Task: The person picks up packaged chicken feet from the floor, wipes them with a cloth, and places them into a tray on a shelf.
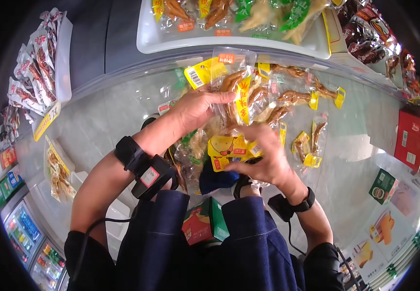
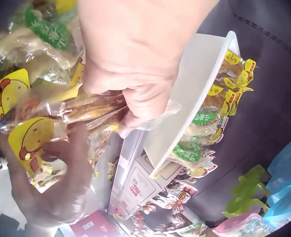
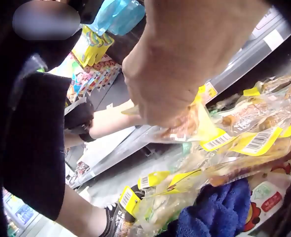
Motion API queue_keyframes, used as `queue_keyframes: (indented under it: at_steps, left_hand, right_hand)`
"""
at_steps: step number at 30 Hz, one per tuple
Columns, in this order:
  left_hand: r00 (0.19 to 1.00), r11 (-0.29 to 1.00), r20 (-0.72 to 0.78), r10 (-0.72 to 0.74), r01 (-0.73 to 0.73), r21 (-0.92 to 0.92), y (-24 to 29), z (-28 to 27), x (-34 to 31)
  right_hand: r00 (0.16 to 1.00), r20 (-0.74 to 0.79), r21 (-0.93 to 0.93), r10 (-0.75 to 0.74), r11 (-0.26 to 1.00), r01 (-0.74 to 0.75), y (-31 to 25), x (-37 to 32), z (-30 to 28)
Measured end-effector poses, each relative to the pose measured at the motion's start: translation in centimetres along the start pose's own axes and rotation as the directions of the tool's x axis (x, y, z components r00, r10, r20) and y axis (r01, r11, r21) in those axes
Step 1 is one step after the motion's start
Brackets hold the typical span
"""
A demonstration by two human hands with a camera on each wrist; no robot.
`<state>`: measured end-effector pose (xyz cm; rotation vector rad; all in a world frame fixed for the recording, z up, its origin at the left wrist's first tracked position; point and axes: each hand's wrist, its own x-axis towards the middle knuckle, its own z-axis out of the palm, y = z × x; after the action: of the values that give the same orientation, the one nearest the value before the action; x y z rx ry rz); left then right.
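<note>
My left hand [image 1: 194, 109] grips a clear vacuum packet of brown chicken feet [image 1: 229, 83], its thumb lying across the front beside a yellow label. In the left wrist view the packet [image 2: 93, 106] runs out from under the thumb and fingers. Close to the packet's lower, yellow-labelled end is my right hand [image 1: 267, 157], slightly blurred, with thumb and fingers spread apart. More chicken-foot packets [image 1: 292, 98] with yellow tags lie behind and beside the hands. Below them a dark blue cloth [image 3: 217, 212] shows among the packets.
A white tray [image 1: 234, 50] of similar packets stands on the shelf ahead, behind a clear ledge. Red-and-silver packs [image 1: 35, 70] fill another tray at left. Two loose packets [image 1: 312, 145] lie on the grey floor. A red box [image 1: 411, 138] stands at right; a green-and-red carton [image 1: 214, 220] sits between the legs.
</note>
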<state>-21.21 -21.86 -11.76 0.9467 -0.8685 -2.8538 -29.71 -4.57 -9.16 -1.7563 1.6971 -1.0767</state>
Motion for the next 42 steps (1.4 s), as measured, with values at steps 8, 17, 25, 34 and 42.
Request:
queue_keyframes:
  at_steps: [8,17,25,34,42]
  left_hand:
    - [1.0,0.999,0.005,-0.016,0.016,-0.044,-0.6,-0.4,1.5]
    - [0.99,0.92,0.1,-0.099,0.053,0.389,-1.3,-3.2,0.3]
    - [0.955,0.804,0.04,-0.293,0.224,0.551,0.7,-1.1,-0.7]
    - [0.918,0.888,0.345,-0.195,0.016,0.459,0.5,-0.1,-1.5]
    - [0.996,0.996,0.073,-0.055,0.05,0.074,-0.6,-1.6,-0.6]
  right_hand:
    - [0.592,0.168,0.612,0.788,0.388,-0.69,2.9,-2.8,1.2]
    - [0.676,-0.448,0.431,0.585,0.804,-0.41,1.9,-4.9,-6.4]
    - [0.865,-0.013,0.312,0.502,0.824,-0.474,1.5,-0.3,-6.7]
    - [0.821,0.033,0.261,0.571,0.788,-0.558,3.4,5.1,-2.6]
    - [0.789,-0.085,0.708,0.609,0.594,-0.382,4.0,3.8,-0.1]
